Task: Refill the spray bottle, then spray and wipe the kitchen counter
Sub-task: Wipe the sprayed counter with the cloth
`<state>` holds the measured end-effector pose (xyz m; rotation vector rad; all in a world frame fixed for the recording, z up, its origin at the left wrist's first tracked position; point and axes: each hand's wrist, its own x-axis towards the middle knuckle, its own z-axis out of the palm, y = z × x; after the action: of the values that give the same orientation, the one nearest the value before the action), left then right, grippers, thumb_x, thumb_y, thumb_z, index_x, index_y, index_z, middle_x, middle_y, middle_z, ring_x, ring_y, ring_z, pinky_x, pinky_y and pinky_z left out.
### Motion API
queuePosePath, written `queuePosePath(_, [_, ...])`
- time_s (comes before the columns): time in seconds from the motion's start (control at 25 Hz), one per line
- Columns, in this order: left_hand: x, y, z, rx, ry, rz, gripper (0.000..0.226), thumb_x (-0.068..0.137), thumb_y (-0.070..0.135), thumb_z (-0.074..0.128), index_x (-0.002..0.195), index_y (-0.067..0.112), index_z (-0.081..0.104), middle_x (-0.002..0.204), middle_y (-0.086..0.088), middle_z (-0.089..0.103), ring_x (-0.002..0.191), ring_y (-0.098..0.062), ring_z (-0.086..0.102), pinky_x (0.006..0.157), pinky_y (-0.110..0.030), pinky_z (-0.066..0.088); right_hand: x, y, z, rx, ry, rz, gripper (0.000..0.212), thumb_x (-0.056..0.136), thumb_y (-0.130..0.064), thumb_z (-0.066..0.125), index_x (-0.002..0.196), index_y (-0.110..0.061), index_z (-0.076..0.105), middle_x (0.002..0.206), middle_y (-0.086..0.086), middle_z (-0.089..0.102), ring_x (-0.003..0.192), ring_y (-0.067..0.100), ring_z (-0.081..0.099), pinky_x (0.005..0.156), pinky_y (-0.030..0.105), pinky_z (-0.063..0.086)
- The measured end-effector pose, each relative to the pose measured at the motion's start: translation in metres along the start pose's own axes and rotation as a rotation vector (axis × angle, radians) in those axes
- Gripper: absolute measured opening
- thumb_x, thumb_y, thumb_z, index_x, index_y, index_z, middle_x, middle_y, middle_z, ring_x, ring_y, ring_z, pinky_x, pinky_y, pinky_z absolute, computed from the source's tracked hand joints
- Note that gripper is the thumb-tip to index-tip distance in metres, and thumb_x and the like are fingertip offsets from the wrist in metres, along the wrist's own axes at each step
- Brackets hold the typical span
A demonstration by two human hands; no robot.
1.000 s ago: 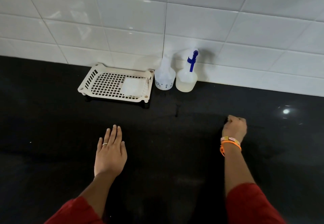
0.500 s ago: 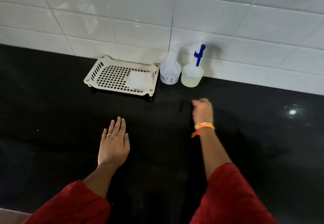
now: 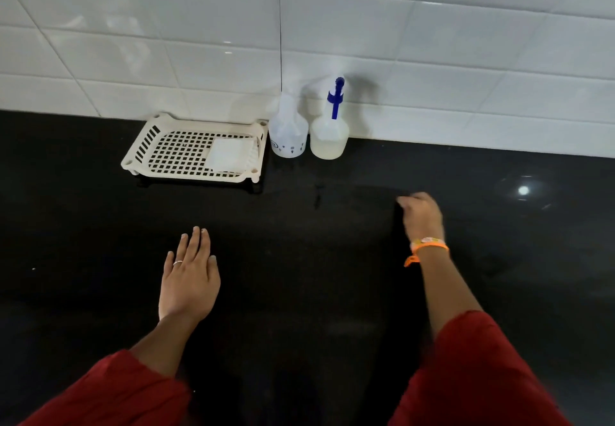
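My left hand (image 3: 189, 278) lies flat, fingers straight, on the black tabletop (image 3: 83, 225). The spray bottle (image 3: 330, 132) stands by the wall. My right hand (image 3: 421, 215) curls around a dark cloth (image 3: 362, 215), I judge: wiping; next, another sweep.

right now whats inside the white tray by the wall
A flat white square piece lies in the right part of the slotted white tray; the remaining grid floor shows only dark counter through its holes. What the piece is, or covers, cannot be told.
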<state>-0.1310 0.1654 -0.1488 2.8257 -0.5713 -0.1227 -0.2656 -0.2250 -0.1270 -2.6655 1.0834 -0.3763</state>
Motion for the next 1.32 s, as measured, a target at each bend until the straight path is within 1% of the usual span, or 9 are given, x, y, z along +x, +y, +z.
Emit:
queuePosePath(0.16, [0.004,-0.002,0.003,0.028,0.019,0.002,0.056,0.098,0.03,0.021,0.15,0.013,0.011,0.159,0.0,0.007,0.147,-0.016,0.002,0.118,-0.038,0.005,-0.025,0.034,-0.024,-0.002,0.12,0.435,0.027,0.086,0.005,0.046,0.1,0.005,0.069,0.107,0.028,0.059,0.097,0.045,0.057,0.085,0.041,0.046])
queuePosePath(0.36, [0.003,-0.006,0.005,-0.005,0.003,0.003,0.055,0.099,0.03,0.022,0.15,0.013,0.013,0.159,0.001,0.008,0.147,-0.015,0.002,0.119,-0.038,0.005,-0.088,-0.111,0.033,0.042,-0.137,-0.234,0.037,0.082,0.007,0.052,0.116,-0.003,0.064,0.112,0.019,0.06,0.102,0.033,0.056,0.089,0.033,0.045])
queuePosePath(0.44, [0.002,-0.006,0.004,-0.01,0.003,0.009,0.055,0.099,0.03,0.022,0.15,0.013,0.012,0.159,0.001,0.008,0.146,-0.014,0.002,0.119,-0.038,0.005,-0.096,-0.1,0.031,0.035,-0.128,-0.386,0.039,0.083,0.007,0.052,0.12,-0.003,0.061,0.115,0.018,0.06,0.105,0.032,0.055,0.092,0.036,0.046])
queuePosePath(0.6, [0.003,-0.003,0.004,0.01,0.015,0.001,0.055,0.098,0.03,0.021,0.15,0.012,0.011,0.159,0.0,0.008,0.147,-0.017,0.003,0.119,-0.039,0.006,-0.071,0.027,-0.027,-0.041,0.045,0.179,0.036,0.086,0.009,0.047,0.118,0.002,0.062,0.118,0.026,0.058,0.109,0.04,0.054,0.098,0.039,0.041])
queuePosePath(0.72, [0.003,-0.005,0.005,0.016,0.014,-0.001,0.056,0.098,0.031,0.02,0.15,0.013,0.011,0.159,0.001,0.008,0.147,-0.016,0.003,0.119,-0.039,0.006,-0.065,0.022,-0.033,0.058,0.161,0.464,0.032,0.086,0.008,0.047,0.111,0.003,0.066,0.115,0.028,0.058,0.104,0.043,0.056,0.093,0.04,0.045])
queuePosePath(0.92, [0.003,-0.004,0.004,0.014,0.003,0.012,0.055,0.098,0.03,0.02,0.15,0.013,0.012,0.159,0.001,0.008,0.147,-0.016,0.003,0.119,-0.039,0.006,-0.104,-0.143,0.042,0.104,-0.124,-0.262,0.038,0.085,0.005,0.05,0.119,-0.006,0.062,0.116,0.014,0.059,0.105,0.028,0.055,0.09,0.032,0.047])
queuePosePath(1.04, [0.003,-0.006,0.004,0.014,0.005,0.014,0.055,0.098,0.03,0.02,0.15,0.013,0.012,0.159,0.001,0.008,0.147,-0.016,0.003,0.119,-0.039,0.006,-0.116,-0.142,0.039,0.146,-0.152,-0.426,0.038,0.081,0.009,0.054,0.114,-0.004,0.065,0.109,0.016,0.062,0.098,0.03,0.058,0.083,0.037,0.052])
queuePosePath(1.16, [0.004,-0.005,0.004,0.018,0.009,0.002,0.056,0.098,0.031,0.02,0.15,0.013,0.012,0.159,0.001,0.009,0.147,-0.016,0.004,0.119,-0.039,0.007,-0.089,-0.029,0.014,0.109,0.026,-0.079,0.039,0.074,0.016,0.052,0.108,0.005,0.067,0.104,0.028,0.063,0.095,0.043,0.06,0.089,0.042,0.049])
queuePosePath(1.32, [0.004,-0.004,0.006,0.027,0.018,-0.001,0.056,0.097,0.033,0.019,0.15,0.014,0.011,0.159,0.001,0.009,0.147,-0.016,0.004,0.118,-0.038,0.006,-0.071,0.08,0.0,0.128,-0.081,0.497,0.035,0.094,-0.007,0.039,0.126,-0.005,0.053,0.132,0.025,0.048,0.116,0.038,0.049,0.1,0.048,0.042])
